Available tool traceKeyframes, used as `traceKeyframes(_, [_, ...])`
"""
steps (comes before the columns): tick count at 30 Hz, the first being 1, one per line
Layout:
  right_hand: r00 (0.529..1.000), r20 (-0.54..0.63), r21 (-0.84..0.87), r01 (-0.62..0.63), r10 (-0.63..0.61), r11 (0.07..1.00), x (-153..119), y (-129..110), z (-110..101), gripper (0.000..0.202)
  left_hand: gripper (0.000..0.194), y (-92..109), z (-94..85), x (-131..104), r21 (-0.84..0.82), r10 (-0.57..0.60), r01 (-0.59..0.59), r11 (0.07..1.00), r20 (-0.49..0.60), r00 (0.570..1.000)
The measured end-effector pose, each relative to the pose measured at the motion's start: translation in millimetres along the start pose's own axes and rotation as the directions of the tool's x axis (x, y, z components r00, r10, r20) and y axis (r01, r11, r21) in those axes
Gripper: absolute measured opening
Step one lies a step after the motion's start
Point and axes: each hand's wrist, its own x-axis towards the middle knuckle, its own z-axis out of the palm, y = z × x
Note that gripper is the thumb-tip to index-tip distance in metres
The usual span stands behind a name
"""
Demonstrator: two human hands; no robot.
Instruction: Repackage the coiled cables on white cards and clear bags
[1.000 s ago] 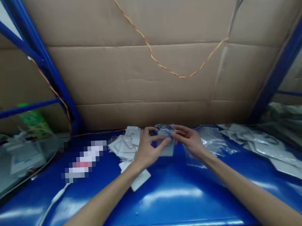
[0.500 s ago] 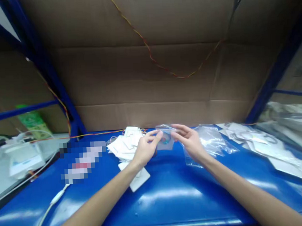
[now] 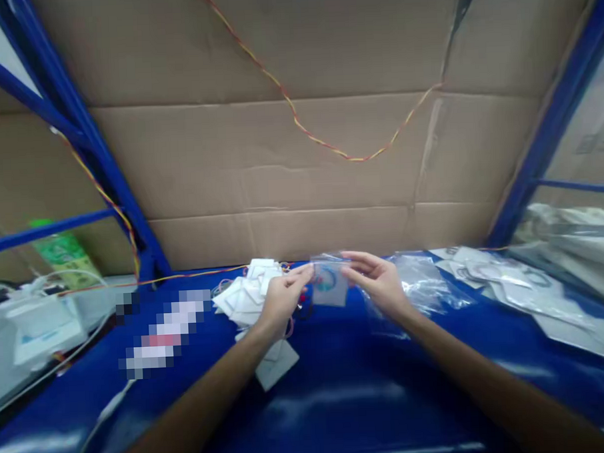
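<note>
A small clear plastic bag (image 3: 329,292) hangs upright between my hands, with a pale card and a round bluish-green thing with a red spot in it. My left hand (image 3: 282,301) is closed in a pinch at the bag's upper left edge. By its fingers a small dark and red thing (image 3: 302,302) shows, too blurred to name. Thumb and fingers of my right hand (image 3: 379,283) pinch the upper right corner of the bag. Left of the bag lies a heap of white cards (image 3: 247,295) with thin cords, partly behind my left hand; another card (image 3: 277,365) lies nearer.
Clear plastic bags (image 3: 424,281) lie behind my right hand on the blue table (image 3: 340,412). Flat white packets (image 3: 525,283) are spread at the right. A white power cable (image 3: 109,405) and a white box (image 3: 46,331) are at the left. Cardboard (image 3: 280,181) backs the table.
My left hand has shifted slightly left, from the bag's top to its left edge, and the small dark and red thing now shows. My right hand keeps its pinch. The view has tilted slightly.
</note>
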Motion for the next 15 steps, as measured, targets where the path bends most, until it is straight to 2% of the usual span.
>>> traceKeyframes(6, [0.999,0.015,0.035,-0.037,0.037,0.999,-1,0,2,0.046,0.051,13,3.0,-5,0.042,0.137,-0.138,0.99,0.029,0.99])
traceKeyframes(8, [0.999,0.018,0.041,-0.037,0.036,0.998,-1,1,1,0.047,0.046,19,3.5,-9,0.132,0.274,-0.277,0.952,0.04,0.961])
traceKeyframes(11, [0.999,0.019,0.043,-0.034,0.034,0.998,-1,2,0,0.045,0.031,24,3.2,-15,0.315,0.461,-0.438,0.842,0.001,0.887])
traceKeyframes(13, [0.999,0.023,0.04,-0.038,0.037,0.999,-1,1,0,0.045,0.023,23,2.9,-17,0.385,0.53,-0.475,0.791,-0.044,0.847])
traceKeyframes(15, [0.999,0.036,0.046,-0.042,0.041,0.998,-1,-1,1,0.045,0.017,21,2.9,-17,0.392,0.545,-0.479,0.785,-0.072,0.835])
